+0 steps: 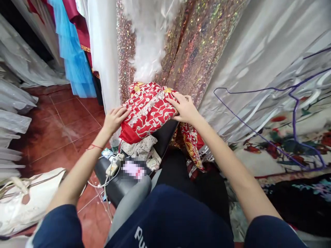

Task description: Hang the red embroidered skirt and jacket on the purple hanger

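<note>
A folded red garment [146, 112] with gold and silver embroidery lies on top of a black chair [121, 184], over a pale patterned cloth [139, 148]. My left hand [115, 119] presses against the garment's left edge, fingers bent around the fabric. Resting flat on its upper right side is my right hand [184, 108], fingers spread over the embroidery. More red and gold cloth [191, 143] hangs down below my right wrist.
Hanging garments crowd the back: a sequined dress [191, 44], white feathers [147, 44], blue tulle [72, 55]. Plastic-covered clothes and purple wire hangers [294, 113] fill the right. A white charger with cables [112, 167] lies on the chair. A white bag [28, 199] sits on the red tile floor.
</note>
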`<state>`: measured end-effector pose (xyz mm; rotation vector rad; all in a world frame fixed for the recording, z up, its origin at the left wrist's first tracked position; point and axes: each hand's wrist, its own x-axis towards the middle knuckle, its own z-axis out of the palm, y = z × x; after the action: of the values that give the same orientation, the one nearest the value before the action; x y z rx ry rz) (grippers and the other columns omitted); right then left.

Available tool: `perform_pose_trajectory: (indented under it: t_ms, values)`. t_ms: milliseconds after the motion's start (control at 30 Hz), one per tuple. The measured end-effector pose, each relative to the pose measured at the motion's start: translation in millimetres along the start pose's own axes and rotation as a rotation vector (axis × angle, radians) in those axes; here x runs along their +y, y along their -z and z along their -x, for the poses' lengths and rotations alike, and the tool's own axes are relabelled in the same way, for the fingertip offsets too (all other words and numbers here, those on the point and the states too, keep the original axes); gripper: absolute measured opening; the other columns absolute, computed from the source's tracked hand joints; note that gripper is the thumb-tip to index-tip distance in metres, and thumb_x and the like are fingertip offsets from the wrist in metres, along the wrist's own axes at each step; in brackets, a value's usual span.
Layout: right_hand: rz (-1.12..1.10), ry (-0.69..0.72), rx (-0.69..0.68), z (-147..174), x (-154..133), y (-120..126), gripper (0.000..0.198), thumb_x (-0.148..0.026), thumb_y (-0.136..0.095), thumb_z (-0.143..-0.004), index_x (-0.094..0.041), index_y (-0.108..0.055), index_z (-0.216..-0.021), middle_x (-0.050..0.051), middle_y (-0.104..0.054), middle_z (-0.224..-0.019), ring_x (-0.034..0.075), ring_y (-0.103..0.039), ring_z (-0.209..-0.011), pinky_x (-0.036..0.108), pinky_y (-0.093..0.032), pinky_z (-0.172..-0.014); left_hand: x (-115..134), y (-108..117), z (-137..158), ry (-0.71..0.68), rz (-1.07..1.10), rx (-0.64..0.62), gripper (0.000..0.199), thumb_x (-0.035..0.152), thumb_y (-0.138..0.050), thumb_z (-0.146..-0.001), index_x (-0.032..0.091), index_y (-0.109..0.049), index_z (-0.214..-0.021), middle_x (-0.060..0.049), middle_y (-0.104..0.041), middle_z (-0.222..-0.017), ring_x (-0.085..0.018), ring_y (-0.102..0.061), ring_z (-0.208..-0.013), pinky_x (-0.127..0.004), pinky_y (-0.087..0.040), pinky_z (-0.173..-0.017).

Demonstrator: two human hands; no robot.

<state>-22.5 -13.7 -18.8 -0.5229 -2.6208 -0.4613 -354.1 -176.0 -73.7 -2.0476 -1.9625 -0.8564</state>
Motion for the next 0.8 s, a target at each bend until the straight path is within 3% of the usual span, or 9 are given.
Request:
perform_pose_trajectory:
  t_ms: [100, 200, 367, 467, 533, 633, 800]
  values:
    - [0.031, -0.070, -0.006, 17.1, 2.0, -15.9, 0.079, -0.016, -0.065, -0.078, -0.016, -0.039, -0.153, 0.024, -0.032, -0.162, 0.039, -0.031, -0.149, 0.055, -0.028, -0.110, 26.3, -42.2, 6.9, 0.050, -0.020, -0.090, 0.044, 0.015, -0.042, -0.090, 0.021, -0.062, -0.129, -0.015, -0.056, -0.147, -0.027, -0.045, -0.142, -0.048, -0.037, -0.115]
    - [0.058, -0.097, 0.046, 18.8, 0.6, -31.0, 0.070, -0.021, -0.060, -0.085, -0.015, -0.043, -0.152, 0.024, -0.035, -0.161, 0.037, -0.033, -0.148, 0.051, -0.029, -0.110, 55.2, -51.9, -1.8, 0.131, -0.050, -0.221, 0.060, 0.002, -0.041, -0.082, 0.015, -0.053, -0.139, -0.015, -0.045, -0.157, -0.025, -0.040, -0.147, -0.041, -0.041, -0.113]
    - [0.093, -0.268, 0.118, 15.8, -3.6, -50.2, 0.062, -0.042, -0.054, -0.092, -0.023, -0.048, -0.150, 0.018, -0.040, -0.160, 0.035, -0.037, -0.144, 0.049, -0.029, -0.110, 94.2, -25.4, -7.5, 0.350, -0.080, -0.255, 0.050, 0.014, -0.039, -0.091, 0.016, -0.057, -0.137, -0.016, -0.063, -0.139, -0.028, -0.061, -0.127, -0.039, -0.049, -0.104]
    - [0.084, -0.278, 0.111, 17.9, -6.7, -51.1, 0.062, -0.043, -0.054, -0.092, -0.025, -0.046, -0.151, 0.016, -0.038, -0.161, 0.035, -0.036, -0.145, 0.050, -0.028, -0.111, 106.3, -12.4, -2.8, 0.346, -0.013, -0.304, 0.049, 0.025, -0.038, -0.096, 0.017, -0.052, -0.142, -0.013, -0.061, -0.143, -0.026, -0.060, -0.128, -0.035, -0.046, -0.107]
    - [0.069, -0.280, 0.095, 19.6, -8.1, -48.0, 0.064, -0.040, -0.055, -0.091, -0.025, -0.044, -0.152, 0.015, -0.037, -0.161, 0.035, -0.034, -0.146, 0.051, -0.028, -0.112, 107.0, -6.7, 1.2, 0.330, 0.025, -0.402, 0.048, 0.031, -0.040, -0.097, 0.017, -0.054, -0.141, -0.012, -0.061, -0.143, -0.024, -0.060, -0.128, -0.032, -0.045, -0.107]
    - [0.041, -0.284, 0.073, 21.0, -9.4, -42.5, 0.067, -0.037, -0.056, -0.090, -0.023, -0.041, -0.154, 0.016, -0.034, -0.162, 0.035, -0.031, -0.147, 0.053, -0.026, -0.113, 99.8, 1.8, 7.2, 0.385, -0.015, -0.504, 0.042, 0.036, -0.042, -0.096, 0.016, -0.064, -0.125, -0.013, -0.070, -0.128, -0.025, -0.067, -0.113, -0.031, -0.049, -0.094]
    - [0.012, -0.268, 0.024, 23.4, -11.0, -35.9, 0.078, -0.028, -0.062, -0.085, -0.019, -0.034, -0.157, 0.018, -0.030, -0.163, 0.038, -0.027, -0.147, 0.058, -0.023, -0.114, 83.6, 13.6, 15.2, 0.446, -0.025, -0.518, 0.043, 0.040, -0.043, -0.094, 0.016, -0.067, -0.120, -0.013, -0.074, -0.120, -0.024, -0.070, -0.100, -0.030, -0.050, -0.084]
